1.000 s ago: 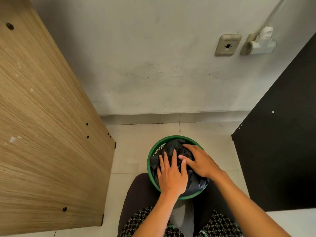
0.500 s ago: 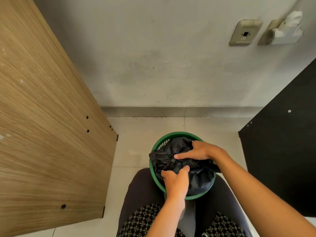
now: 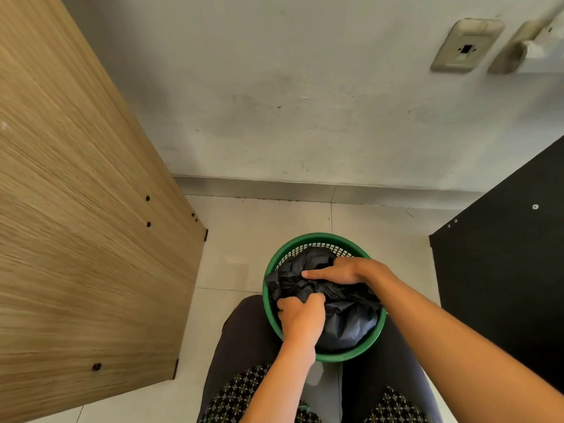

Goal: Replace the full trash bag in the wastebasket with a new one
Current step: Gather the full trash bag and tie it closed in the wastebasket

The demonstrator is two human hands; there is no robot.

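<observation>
A round green plastic wastebasket [image 3: 305, 243] with a mesh wall stands on the tiled floor between my knees. A crumpled black trash bag [image 3: 345, 319] fills it, its top gathered into folds. My left hand [image 3: 300, 319] is closed on the bag's gathered plastic at the near left side. My right hand [image 3: 341, 271] grips the bunched top from the far right, thumb stretched out to the left. The bag's bottom is hidden inside the basket.
A wood-grain cabinet panel [image 3: 85, 227] rises close on the left. A black panel [image 3: 503, 285] stands on the right. The grey wall [image 3: 290, 102] behind carries two sockets [image 3: 465, 45]. My legs in dark trousers [image 3: 241, 346] flank the basket.
Both hands went from lying flat on the bag to clenching and bunching its top together. The view shifted slightly leftward and down.
</observation>
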